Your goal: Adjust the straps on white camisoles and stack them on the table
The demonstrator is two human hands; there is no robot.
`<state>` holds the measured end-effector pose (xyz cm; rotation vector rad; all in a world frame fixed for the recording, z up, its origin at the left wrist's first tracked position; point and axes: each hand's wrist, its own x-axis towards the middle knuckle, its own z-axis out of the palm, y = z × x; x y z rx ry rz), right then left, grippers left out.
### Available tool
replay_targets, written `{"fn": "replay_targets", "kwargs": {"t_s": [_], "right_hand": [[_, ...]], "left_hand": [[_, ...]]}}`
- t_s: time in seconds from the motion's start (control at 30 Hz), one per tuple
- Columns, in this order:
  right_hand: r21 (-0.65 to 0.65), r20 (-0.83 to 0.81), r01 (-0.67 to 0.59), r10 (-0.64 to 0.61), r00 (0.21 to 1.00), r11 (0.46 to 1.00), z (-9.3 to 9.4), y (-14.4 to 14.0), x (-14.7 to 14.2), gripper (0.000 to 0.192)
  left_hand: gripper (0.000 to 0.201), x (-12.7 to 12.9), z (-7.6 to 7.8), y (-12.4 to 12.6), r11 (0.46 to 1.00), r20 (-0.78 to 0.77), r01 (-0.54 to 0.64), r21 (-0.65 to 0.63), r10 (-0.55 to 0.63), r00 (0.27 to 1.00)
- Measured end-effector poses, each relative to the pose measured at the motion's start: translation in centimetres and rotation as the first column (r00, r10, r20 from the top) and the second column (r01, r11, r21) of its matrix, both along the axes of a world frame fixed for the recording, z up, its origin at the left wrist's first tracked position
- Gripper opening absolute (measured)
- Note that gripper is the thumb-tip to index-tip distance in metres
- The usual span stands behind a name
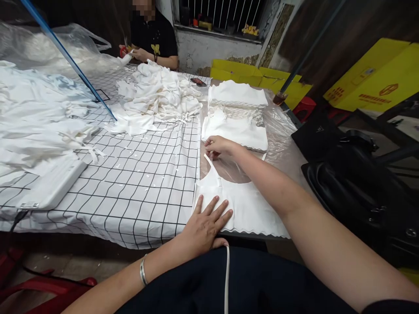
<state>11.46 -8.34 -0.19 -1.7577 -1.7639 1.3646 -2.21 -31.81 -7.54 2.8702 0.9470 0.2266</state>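
While the left hand (206, 222) presses flat, fingers spread, on the white garment (252, 203) at lower centre, the right hand (218, 147) bends its fingers at the tip of that garment's strap (212, 166), and I cannot tell whether they pinch it. Past them come a black bag (317, 141) with a triangular emblem at right, stacked garments (235, 133) just beyond the right hand, and a loose white heap (163, 93) at upper centre. Farther off, a yellow box (356, 83) at upper right bears illegible red characters, and a co-worker (160, 35) at upper left-centre holds red-handled scissors (123, 51).
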Motion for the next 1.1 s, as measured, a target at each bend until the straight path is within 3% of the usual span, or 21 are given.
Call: {"fn": "replay_targets", "kwargs": {"t_s": [0.17, 0.23, 0.4, 0.57, 0.67, 0.77, 0.9, 1.1], "right_hand": [[0.181, 0.036, 0.114, -0.122, 0.992, 0.977, -0.2, -0.2, -0.1, 0.03], [0.236, 0.091, 0.09, -0.114, 0.989, 0.968, -0.3, -0.7, -0.6, 0.034], [0.024, 0.029, 0.052, -0.053, 0.998, 0.998, -0.4, -1.5, -1.6, 0.032], [-0.106, -0.162, 0.097, -0.113, 0.98, 0.99, 0.9, -1.1, 0.8, 0.025], [-0.278, -0.342, 0.147, -0.241, 0.908, 0.949, 1.6, -0.8, 2.8, 0.025], [-0.421, -0.396, 0.17, -0.349, 0.85, 0.891, 1.9, -0.8, 4.2, 0.022], [-0.408, -0.441, 0.193, -0.378, 0.814, 0.892, 1.8, -1.1, 4.8, 0.018], [-0.316, -0.334, 0.272, -0.375, 0.865, 0.909, 0.5, -1.4, 3.1, 0.02]], "left_hand": [[0.078, 0.1, 0.6, 0.1, 1.0, -0.017, -0.004, -0.022, 0.004, 1.0], [0.078, 0.1, 0.6, 0.1, 1.0, -0.013, -0.007, -0.009, 0.007, 1.0], [0.078, 0.1, 0.3, 0.0, 1.0, -0.01, -0.015, 0.024, 0.015, 1.0], [0.079, 0.1, 0.4, 0.1, 1.0, -0.006, 0.003, 0.005, -0.003, 1.0], [0.08, 0.1, 0.4, 0.1, 1.0, 0.011, 0.004, -0.002, -0.004, 1.0], [0.079, 0.2, 0.3, 0.1, 1.0, 0.022, 0.005, -0.007, -0.005, 1.0], [0.079, 0.2, 0.2, 0.0, 1.0, 0.028, 0.003, 0.009, -0.003, 1.0], [0.079, 0.1, 0.4, 0.1, 1.0, 0.021, 0.0, -0.012, 0.0, 1.0]]}}
